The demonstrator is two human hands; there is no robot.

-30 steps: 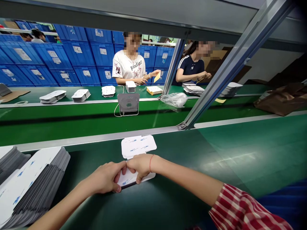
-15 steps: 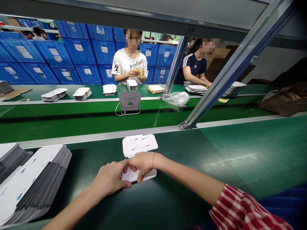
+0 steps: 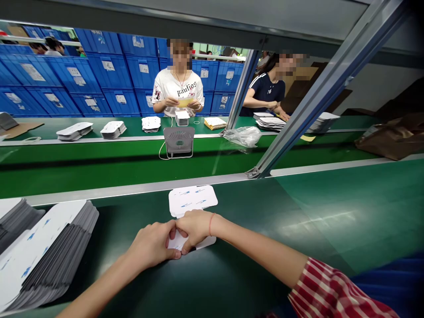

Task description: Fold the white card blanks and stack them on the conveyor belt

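Note:
A white rounded-corner pad [image 3: 206, 242] with faint blue print lies on the green bench directly in front of me. My left hand [image 3: 155, 243] grips its left end, thumb at the near edge and fingers curled over the far side. From the right, my right hand [image 3: 196, 227] reaches across the top, its thumb pressed near the front edge and its fingertips touching those of my left hand. Both hands hide much of the pad. Just beyond them lies another white pad [image 3: 193, 199] with blue print, apparently overlapping one underneath.
Tall stacks of similar pads [image 3: 49, 238] stand at my left. A metal rail [image 3: 132, 187] and slanted post [image 3: 308, 101] border the bench. Across the green belt [image 3: 82, 163] are a small fan [image 3: 179, 142], a plastic bag [image 3: 243, 136] and two co-workers handling sheets.
My right thumb has shifted slightly left, close to my left thumb, and the dark strip at the pad's front edge is now mostly covered. Across the belt, the co-workers' hands have moved.

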